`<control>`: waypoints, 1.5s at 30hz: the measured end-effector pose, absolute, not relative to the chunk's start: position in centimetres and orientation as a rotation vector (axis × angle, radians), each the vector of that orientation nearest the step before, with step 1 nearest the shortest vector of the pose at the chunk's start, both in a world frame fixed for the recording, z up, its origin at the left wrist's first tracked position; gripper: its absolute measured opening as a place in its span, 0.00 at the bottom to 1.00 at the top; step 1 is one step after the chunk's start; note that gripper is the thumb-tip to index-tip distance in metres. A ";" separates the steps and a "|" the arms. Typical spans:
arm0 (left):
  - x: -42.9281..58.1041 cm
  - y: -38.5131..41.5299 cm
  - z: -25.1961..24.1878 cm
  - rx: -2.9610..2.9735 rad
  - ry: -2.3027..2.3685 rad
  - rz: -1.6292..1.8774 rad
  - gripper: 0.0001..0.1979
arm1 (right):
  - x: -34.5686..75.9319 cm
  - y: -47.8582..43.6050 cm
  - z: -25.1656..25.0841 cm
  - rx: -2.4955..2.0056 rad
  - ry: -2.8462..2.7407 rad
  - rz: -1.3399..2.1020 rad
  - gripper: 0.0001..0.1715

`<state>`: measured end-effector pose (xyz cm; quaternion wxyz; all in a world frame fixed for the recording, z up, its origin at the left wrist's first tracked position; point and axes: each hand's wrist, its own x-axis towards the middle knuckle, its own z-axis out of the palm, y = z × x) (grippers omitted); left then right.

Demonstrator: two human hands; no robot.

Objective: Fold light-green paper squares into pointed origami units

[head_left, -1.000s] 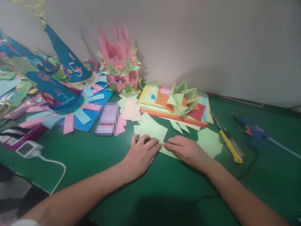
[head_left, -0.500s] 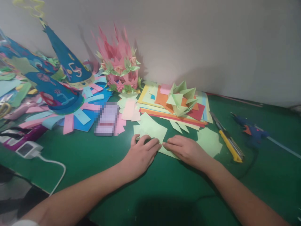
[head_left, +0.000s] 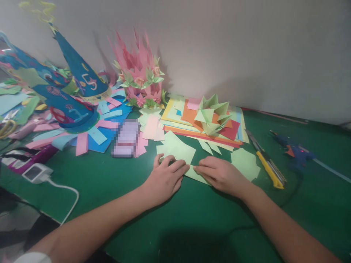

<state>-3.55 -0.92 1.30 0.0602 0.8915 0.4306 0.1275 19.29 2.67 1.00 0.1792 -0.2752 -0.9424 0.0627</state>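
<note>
A folded piece of light green paper (head_left: pixel 196 174) lies on the table between my two hands, its outer parts under my fingers. My left hand (head_left: pixel 168 178) holds down its left side, thumb tucked below and little finger lifted and curled. With fingers pressed together, my right hand (head_left: pixel 221 174) grips the right side, its fingertips close to those of the left. Just beyond sits a larger light green sheet (head_left: pixel 177 148). More green paper pieces (head_left: pixel 244 163) rest to the right of my right hand.
Behind stands a stack of coloured paper (head_left: pixel 170 109) bearing a green folded-paper ring (head_left: pixel 212 115). A yellow utility knife (head_left: pixel 267 166) and a blue glue gun (head_left: pixel 297 151) lie right. On the left are a pixelated phone (head_left: pixel 125 138), pink paper crown (head_left: pixel 141 76), blue cone hats (head_left: pixel 79 65) and white charger (head_left: pixel 37 172).
My right fingertips have slid slightly right along the paper, widening the small gap between my hands. My left hand stays pressed on the paper.
</note>
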 end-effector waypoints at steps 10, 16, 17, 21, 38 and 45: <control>-3.4 -1.1 0.9 2.754 1.324 0.389 0.15 | 19.8 2.5 1.9 -0.798 -2.663 0.250 0.16; -3.4 -1.0 1.0 2.727 1.320 0.426 0.13 | 19.3 2.2 1.9 -0.861 -2.719 0.215 0.24; -3.5 -1.0 1.1 2.716 1.316 0.430 0.13 | 19.2 2.3 1.8 -0.879 -2.716 0.207 0.22; -3.9 -0.9 1.6 2.656 1.265 0.476 0.10 | 19.1 2.7 1.2 -0.909 -2.668 0.119 0.14; -5.0 0.3 1.7 2.667 1.013 0.412 0.13 | 19.0 3.0 -0.1 -0.775 -2.559 0.040 0.17; -5.0 0.6 1.1 2.636 1.022 0.508 0.12 | 19.2 2.6 0.2 -0.753 -2.650 -0.083 0.12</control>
